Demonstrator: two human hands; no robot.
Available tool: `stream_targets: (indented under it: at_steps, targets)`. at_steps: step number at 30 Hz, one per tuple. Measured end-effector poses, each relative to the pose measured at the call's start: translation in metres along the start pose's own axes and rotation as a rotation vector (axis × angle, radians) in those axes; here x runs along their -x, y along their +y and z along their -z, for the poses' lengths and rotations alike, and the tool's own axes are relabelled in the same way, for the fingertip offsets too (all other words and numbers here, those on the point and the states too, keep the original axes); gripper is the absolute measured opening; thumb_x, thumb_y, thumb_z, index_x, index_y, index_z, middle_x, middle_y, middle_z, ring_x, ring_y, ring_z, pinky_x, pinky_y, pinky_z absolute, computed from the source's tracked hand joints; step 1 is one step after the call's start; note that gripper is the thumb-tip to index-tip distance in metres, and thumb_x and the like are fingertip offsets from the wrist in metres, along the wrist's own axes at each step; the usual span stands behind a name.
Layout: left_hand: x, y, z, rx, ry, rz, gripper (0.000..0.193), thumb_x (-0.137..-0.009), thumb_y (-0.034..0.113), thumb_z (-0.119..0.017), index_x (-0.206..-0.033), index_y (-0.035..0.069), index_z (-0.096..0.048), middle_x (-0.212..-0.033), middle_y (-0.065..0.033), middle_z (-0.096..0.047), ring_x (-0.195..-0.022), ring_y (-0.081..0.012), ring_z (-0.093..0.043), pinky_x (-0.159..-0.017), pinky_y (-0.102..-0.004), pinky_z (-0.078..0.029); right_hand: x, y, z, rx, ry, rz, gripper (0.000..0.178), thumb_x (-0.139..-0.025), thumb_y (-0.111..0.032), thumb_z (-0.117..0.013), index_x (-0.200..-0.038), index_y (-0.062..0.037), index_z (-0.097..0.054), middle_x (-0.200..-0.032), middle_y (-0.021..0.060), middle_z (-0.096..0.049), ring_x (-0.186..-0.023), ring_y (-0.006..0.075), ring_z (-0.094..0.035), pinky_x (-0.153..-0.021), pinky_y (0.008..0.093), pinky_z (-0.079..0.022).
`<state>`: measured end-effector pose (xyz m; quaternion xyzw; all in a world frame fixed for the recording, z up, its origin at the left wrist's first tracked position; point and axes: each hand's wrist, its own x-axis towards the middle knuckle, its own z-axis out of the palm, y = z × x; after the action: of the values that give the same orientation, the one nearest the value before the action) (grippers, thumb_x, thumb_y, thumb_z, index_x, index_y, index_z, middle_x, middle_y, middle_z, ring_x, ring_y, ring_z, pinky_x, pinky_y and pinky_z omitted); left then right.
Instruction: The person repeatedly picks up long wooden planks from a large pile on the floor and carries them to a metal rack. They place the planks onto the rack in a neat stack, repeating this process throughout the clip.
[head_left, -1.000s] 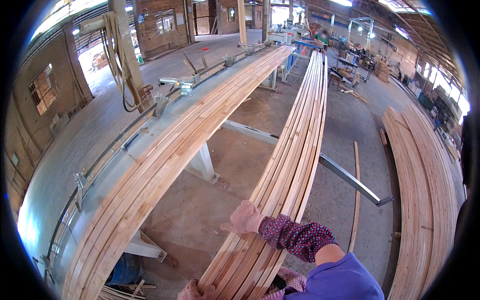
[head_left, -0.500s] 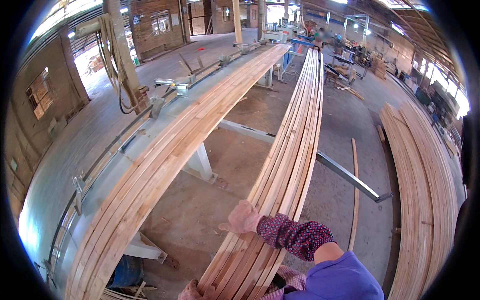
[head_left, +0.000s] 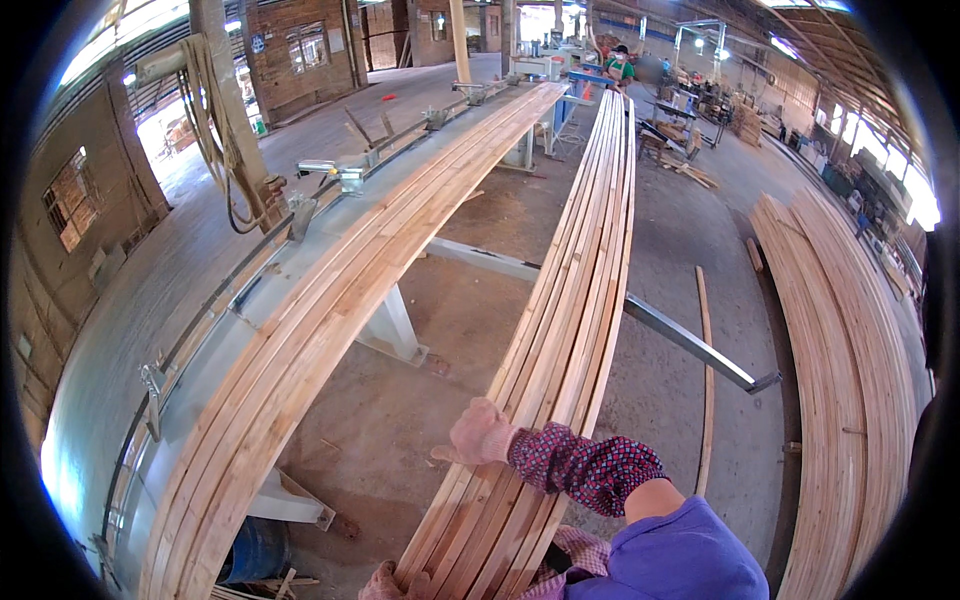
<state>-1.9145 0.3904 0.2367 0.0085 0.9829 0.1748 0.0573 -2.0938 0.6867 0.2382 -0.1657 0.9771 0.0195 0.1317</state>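
A bundle of long, narrow wood strips (head_left: pixel 545 345) runs from the lower edge toward the far end of the hall. My right hand (head_left: pixel 480 432), gloved in pink, reaches across the bundle from the right. Its fingers close over the left edge of the strips. Lower down, my left hand (head_left: pixel 388 582) grips the same edge near the strips' close end; the lower edge cuts it off in part. A patterned oversleeve (head_left: pixel 585 468) covers my right forearm. To the left, more joined strips (head_left: pixel 340 290) lie along a long grey metal bench (head_left: pixel 235 320).
A co-worker (head_left: pixel 620 68) in green stands at the bundle's far end. Beneath the bundle, a metal support arm (head_left: pixel 690 342) sticks out to the right. A tall stack of boards (head_left: pixel 835 380) stands right, with a single strip (head_left: pixel 705 380) on the floor. A blue drum (head_left: pixel 255 550) sits under the bench.
The whole view has shifted slightly, and the co-worker at the far end shows more plainly. Both my hands keep their places on the strips.
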Motion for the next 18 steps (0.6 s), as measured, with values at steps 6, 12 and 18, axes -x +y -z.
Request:
stream_targets:
  at_steps: [6, 12, 18]
  targets:
    - [-0.002, 0.012, 0.012, -0.011, -0.040, 0.044, 0.054, -0.081, 0.051, -0.061, -0.115, 0.009, -0.063, -0.100, -0.0176, -0.068, -0.091, -0.0355, -0.065, -0.079, -0.0456, -0.051, 0.001, 0.000, 0.005, -0.007, -0.007, -0.005, 0.072, -0.090, -0.064, -0.037, -0.075, -0.0030, -0.072, -0.075, 0.0145, -0.068, -0.077, 0.0313, -0.061, -0.081, 0.0415, -0.041]
    - [0.001, 0.012, 0.014, 0.007, 0.037, 0.018, 0.053, -0.080, 0.050, -0.062, -0.113, 0.009, -0.064, -0.096, -0.0179, -0.069, -0.087, -0.0362, -0.066, -0.077, -0.0462, -0.052, 0.000, -0.004, 0.005, -0.024, -0.025, -0.014, 0.072, -0.090, -0.064, -0.037, -0.079, -0.0028, -0.073, -0.080, 0.0163, -0.069, -0.082, 0.0319, -0.063, -0.084, 0.0419, -0.042]
    - [0.001, 0.005, 0.009, -0.013, 0.001, 0.006, 0.052, -0.080, 0.049, -0.062, -0.113, 0.009, -0.064, -0.095, -0.0180, -0.069, -0.085, -0.0358, -0.066, -0.076, -0.0461, -0.052, 0.002, -0.003, 0.002, -0.044, -0.031, -0.016, 0.072, -0.090, -0.064, -0.036, -0.082, -0.0025, -0.073, -0.083, 0.0176, -0.069, -0.084, 0.0322, -0.065, -0.084, 0.0415, -0.043]
